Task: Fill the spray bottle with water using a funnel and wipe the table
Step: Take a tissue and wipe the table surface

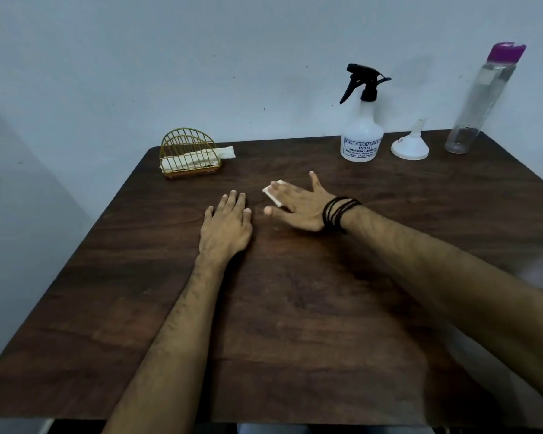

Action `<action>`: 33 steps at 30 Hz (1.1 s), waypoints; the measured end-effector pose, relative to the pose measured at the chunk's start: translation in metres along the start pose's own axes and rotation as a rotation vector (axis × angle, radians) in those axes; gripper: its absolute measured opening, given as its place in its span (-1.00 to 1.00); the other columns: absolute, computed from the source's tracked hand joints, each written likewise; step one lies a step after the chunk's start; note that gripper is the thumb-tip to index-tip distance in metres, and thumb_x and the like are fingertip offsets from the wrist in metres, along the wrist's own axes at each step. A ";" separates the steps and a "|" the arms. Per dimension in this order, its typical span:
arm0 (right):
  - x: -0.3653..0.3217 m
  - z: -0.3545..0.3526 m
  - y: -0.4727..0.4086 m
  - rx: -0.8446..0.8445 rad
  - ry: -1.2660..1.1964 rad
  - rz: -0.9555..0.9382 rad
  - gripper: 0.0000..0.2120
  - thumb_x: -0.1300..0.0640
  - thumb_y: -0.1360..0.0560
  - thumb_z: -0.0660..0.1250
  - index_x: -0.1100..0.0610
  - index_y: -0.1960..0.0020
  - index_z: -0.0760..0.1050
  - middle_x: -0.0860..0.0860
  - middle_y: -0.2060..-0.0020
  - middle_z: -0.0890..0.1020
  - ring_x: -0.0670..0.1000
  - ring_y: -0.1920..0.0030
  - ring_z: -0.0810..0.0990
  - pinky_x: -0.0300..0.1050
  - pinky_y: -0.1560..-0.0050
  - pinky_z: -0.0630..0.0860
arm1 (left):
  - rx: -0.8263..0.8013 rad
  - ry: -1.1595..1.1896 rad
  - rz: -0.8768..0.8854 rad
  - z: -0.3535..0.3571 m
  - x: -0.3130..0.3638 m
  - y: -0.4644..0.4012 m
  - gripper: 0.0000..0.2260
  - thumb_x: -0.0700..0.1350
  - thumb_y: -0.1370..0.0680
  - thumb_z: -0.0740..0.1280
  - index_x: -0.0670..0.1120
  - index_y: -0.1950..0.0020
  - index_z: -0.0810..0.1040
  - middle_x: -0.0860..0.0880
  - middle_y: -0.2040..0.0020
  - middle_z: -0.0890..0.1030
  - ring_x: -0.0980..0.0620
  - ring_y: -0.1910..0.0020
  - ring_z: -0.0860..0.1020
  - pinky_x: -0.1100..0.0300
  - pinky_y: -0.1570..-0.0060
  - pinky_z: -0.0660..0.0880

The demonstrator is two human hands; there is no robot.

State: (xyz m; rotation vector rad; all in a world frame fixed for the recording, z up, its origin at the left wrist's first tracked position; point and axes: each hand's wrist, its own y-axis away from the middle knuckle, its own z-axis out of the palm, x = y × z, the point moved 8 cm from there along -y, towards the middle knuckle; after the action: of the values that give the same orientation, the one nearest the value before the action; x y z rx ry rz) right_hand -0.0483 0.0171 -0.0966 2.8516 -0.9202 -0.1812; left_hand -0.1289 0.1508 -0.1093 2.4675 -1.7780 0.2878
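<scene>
1. Spray bottle (362, 133), white with a black trigger head and blue print on its label, stands upright at the far edge of the desk (295, 308), close to the wall.
2. Just to its right I see a white funnel (410, 145) resting wide mouth down, spout pointing up, apart from the bottle.
3. Further right stands a tall clear water bottle (480, 101) with a purple cap; it looks tilted in this wide-angle view.
4. Nearer to me, around the middle of the desk, the right hand (298, 205) lies flat with straight, spread fingers (313, 180), pressing a small folded white tissue (271, 194) onto the dark wood. Only the tissue's edge shows past the fingertips.
5. I see black bands (339, 213) wound round the right wrist.
6. The left hand (226, 223) rests palm down just beside the right one, fingers straight and relaxed, holding nothing.
7. At the far left of the desk sits a gold wire napkin holder (188, 153) with white napkins (226, 151) lying in it, one end sticking out to the right.
</scene>
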 end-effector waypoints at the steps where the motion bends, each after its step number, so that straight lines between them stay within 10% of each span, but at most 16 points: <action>1: 0.013 -0.001 0.003 -0.005 -0.019 0.035 -0.11 -0.50 -0.42 -0.38 -0.04 -0.62 -0.20 -0.10 -0.61 -0.13 -0.14 -0.59 -0.18 0.42 -0.43 -0.39 | -0.005 -0.001 -0.002 0.000 0.000 0.000 -0.51 0.03 -0.72 -0.06 -0.06 -0.65 0.05 -0.03 -0.66 0.04 0.01 -0.64 0.00 -0.07 -0.57 -0.05; 12: 0.076 0.015 0.126 0.012 -0.096 0.093 -0.48 -0.19 -0.66 -0.26 -0.17 -0.60 -0.18 -0.23 -0.57 -0.10 -0.28 -0.54 -0.16 0.29 -0.48 -0.39 | -0.006 -0.028 -0.006 0.003 -0.001 -0.005 -0.50 0.04 -0.72 -0.04 -0.09 -0.65 0.09 -0.06 -0.66 0.06 -0.04 -0.64 0.03 -0.10 -0.56 -0.01; 21: 0.045 0.036 0.229 0.043 -0.039 0.197 -0.17 -0.43 -0.42 -0.51 -0.09 -0.60 -0.32 -0.13 -0.60 -0.17 -0.20 -0.56 -0.29 0.25 -0.54 -0.27 | -0.009 -0.034 -0.019 0.007 0.001 -0.006 -0.50 0.03 -0.72 -0.06 -0.10 -0.65 0.08 -0.08 -0.66 0.05 -0.06 -0.64 0.02 -0.14 -0.56 -0.02; 27: -0.042 0.042 0.227 0.041 -0.074 -0.012 -0.24 -0.42 -0.55 -0.24 -0.04 -0.61 -0.29 -0.15 -0.59 -0.21 -0.24 -0.54 -0.33 0.21 -0.51 -0.37 | -0.021 -0.033 -0.017 0.007 0.001 -0.005 -0.49 0.04 -0.72 -0.07 -0.11 -0.65 0.06 -0.08 -0.66 0.04 -0.06 -0.64 0.01 -0.14 -0.57 -0.02; 33: 0.040 0.035 0.228 0.063 -0.086 0.229 -0.17 -0.49 -0.45 -0.37 -0.09 -0.61 -0.27 -0.15 -0.60 -0.14 -0.24 -0.55 -0.27 0.34 -0.51 -0.27 | -0.033 -0.039 -0.006 0.005 -0.001 -0.003 -0.48 0.08 -0.72 -0.08 -0.10 -0.65 0.05 -0.08 -0.66 0.03 -0.06 -0.64 0.01 -0.13 -0.57 -0.01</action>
State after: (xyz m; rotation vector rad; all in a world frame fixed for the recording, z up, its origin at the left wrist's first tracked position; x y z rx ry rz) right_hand -0.1517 -0.1929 -0.0949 2.7840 -1.2815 -0.2553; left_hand -0.1259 0.1519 -0.1145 2.4718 -1.7754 0.2097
